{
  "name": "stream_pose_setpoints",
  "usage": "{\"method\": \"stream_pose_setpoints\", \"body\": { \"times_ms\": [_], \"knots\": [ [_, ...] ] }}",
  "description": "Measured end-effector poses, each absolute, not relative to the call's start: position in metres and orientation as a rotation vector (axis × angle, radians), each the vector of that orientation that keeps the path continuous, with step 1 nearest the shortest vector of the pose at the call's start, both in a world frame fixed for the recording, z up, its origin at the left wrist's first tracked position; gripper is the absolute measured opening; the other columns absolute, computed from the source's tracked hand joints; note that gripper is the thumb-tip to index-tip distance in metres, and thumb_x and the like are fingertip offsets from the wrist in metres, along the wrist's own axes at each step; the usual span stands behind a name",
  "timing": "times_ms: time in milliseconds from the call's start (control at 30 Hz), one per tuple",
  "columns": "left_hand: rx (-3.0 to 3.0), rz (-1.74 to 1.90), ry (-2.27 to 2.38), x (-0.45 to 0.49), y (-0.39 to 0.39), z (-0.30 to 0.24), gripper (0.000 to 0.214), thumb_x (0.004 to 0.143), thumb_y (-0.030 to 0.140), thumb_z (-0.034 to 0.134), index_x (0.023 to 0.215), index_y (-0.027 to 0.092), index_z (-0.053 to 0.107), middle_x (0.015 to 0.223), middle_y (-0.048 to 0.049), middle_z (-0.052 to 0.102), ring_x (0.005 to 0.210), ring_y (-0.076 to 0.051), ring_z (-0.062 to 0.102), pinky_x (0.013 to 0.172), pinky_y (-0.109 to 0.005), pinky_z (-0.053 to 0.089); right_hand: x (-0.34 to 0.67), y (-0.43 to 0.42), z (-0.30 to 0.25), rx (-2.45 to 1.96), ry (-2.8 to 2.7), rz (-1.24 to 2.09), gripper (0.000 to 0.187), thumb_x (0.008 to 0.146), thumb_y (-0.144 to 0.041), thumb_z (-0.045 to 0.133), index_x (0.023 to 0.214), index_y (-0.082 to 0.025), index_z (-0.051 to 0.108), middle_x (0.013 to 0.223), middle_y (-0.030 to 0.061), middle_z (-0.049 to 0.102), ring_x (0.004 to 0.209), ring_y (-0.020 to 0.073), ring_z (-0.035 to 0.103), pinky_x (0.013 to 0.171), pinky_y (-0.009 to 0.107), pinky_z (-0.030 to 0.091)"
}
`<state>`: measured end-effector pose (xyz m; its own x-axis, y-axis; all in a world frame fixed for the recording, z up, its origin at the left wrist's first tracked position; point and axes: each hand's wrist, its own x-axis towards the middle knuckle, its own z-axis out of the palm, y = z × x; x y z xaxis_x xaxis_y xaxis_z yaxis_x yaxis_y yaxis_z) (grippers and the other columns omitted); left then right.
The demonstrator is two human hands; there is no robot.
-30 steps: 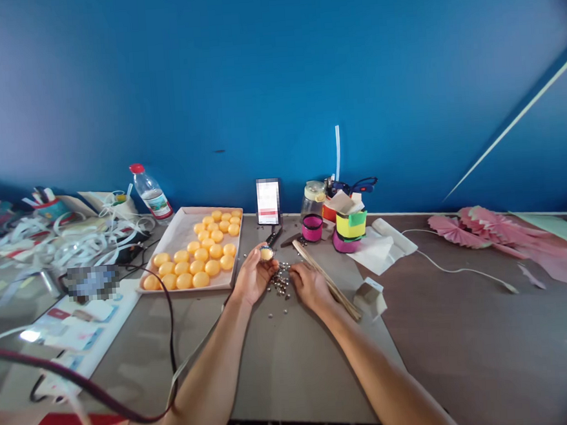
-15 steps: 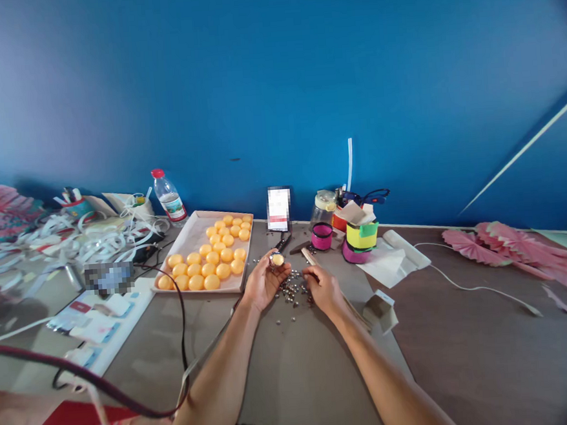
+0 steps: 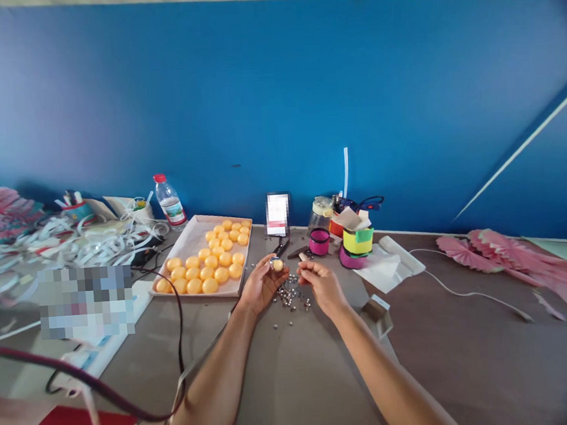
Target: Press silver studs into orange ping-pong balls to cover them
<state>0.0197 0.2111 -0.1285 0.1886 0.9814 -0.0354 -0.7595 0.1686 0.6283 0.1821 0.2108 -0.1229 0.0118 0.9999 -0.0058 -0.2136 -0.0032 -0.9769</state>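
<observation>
My left hand (image 3: 262, 284) is closed around a small round piece with a pale yellow face and a shiny rim (image 3: 277, 265), held up at the fingertips. Opposite it, my right hand (image 3: 323, 284) pinches a thin tan stick-like piece (image 3: 303, 257), most of which the fingers hide. The two hands are a short gap apart. Between and below them lies a scattered heap of small shiny metal bits (image 3: 288, 295) on the grey tabletop. Left of my left hand stands a shallow white tray (image 3: 184, 235) with several glossy orange-yellow domes (image 3: 207, 271) in it.
A lit phone (image 3: 277, 214) leans at the wall. Behind my right hand are a magenta ring (image 3: 319, 242), a lidded jar (image 3: 320, 213) and yellow rolls (image 3: 358, 241). A dark cable (image 3: 181, 336) loops by my left forearm. A bottle (image 3: 170, 204) and white strips (image 3: 105, 234) are left.
The view has tilted up slightly, showing the top of the blue wall. My right hand has shifted slightly left, with the tan piece's tip closer to my left hand. Both grips persist.
</observation>
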Motion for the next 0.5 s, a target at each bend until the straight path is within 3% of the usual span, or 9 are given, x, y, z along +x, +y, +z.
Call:
{"method": "stream_pose_setpoints", "body": {
  "times_ms": [267,500],
  "knots": [
    [0.537,1.304,0.491,0.019,0.214,-0.126,0.034,0.077,0.022,0.065,0.109,0.016,0.056,0.086,-0.007,0.068,0.083,-0.021,0.068,0.084,-0.037,0.051,0.164,0.226,-0.101,-0.953,-1.065,1.35,0.019,0.061,-0.031,0.07,0.073,-0.019,0.063,0.052,-0.0056,0.054,0.051,0.01,0.046,0.054,0.025,0.037],
    [0.523,1.319,0.525,0.018,0.214,-0.127,0.034,0.077,0.021,0.065,0.11,0.017,0.057,0.086,-0.0065,0.067,0.082,-0.02,0.067,0.082,-0.036,0.052,0.152,0.239,-0.118,-0.897,-0.963,1.374,0.025,0.059,-0.032,0.07,0.078,-0.02,0.06,0.059,-0.0043,0.058,0.051,0.0101,0.048,0.055,0.026,0.038]
  ]
}}
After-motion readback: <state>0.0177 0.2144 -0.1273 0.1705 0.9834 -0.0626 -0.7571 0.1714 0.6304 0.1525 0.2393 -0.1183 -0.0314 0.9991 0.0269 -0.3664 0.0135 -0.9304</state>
